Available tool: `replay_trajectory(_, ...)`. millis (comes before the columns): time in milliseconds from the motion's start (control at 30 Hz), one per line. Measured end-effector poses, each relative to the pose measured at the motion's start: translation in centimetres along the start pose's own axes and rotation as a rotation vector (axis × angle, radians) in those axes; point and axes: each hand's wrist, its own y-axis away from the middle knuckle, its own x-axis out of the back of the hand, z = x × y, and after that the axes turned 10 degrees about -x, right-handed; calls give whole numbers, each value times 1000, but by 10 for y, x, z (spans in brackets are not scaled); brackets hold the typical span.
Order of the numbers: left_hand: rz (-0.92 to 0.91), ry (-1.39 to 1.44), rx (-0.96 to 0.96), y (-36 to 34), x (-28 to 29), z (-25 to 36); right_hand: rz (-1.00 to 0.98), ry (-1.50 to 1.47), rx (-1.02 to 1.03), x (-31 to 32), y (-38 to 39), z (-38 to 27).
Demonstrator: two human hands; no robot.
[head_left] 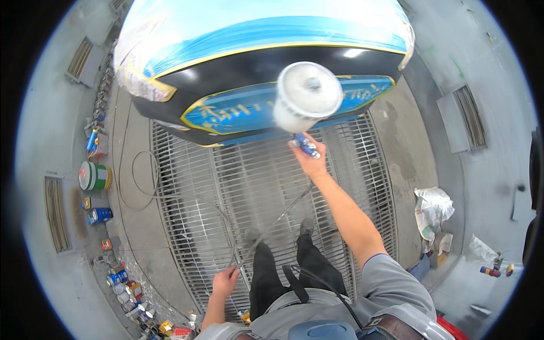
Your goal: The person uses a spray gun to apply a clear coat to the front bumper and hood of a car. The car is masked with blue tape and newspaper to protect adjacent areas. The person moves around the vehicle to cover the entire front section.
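In my right hand [311, 163] is a spray gun [306, 146], its blue body in the closed fingers and a large white paint cup [309, 93] on top. Beyond the cup stands a black vehicle bumper [238, 71], with blue masking film [243, 110] and yellow tape over its lower opening. More masking film [226, 39] covers the bodywork above. My left hand [225, 281] hangs low beside my left leg, fingers closed around a grey air hose [231, 243]. The hose also runs up toward the spray gun. The cup hides part of the bumper.
Metal floor grating [255, 170] lies under my feet. Hose loops [136, 187] rest on the concrete to the left. Along the left wall stand a green and white bucket [95, 176], a blue can [100, 216] and several small cans. Crumpled plastic sheeting [433, 209] sits at right.
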Motion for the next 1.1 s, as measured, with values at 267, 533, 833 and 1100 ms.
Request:
replay_trajectory(267, 42, -65, -205, -63, -64, 98, 296, -162, -96, 212, -48, 43)
replay_trajectory(533, 14, -11, -158, -110, -103, 196, 529, -246, -94, 370, -98, 77)
replay_trajectory(833, 78, -56, -91, -129, -126, 241, 712, -260, -168, 455, -135, 131)
replay_trajectory(1100, 118, -169, -287, -149, -147, 235, 414, -211, -92, 466, -132, 137)
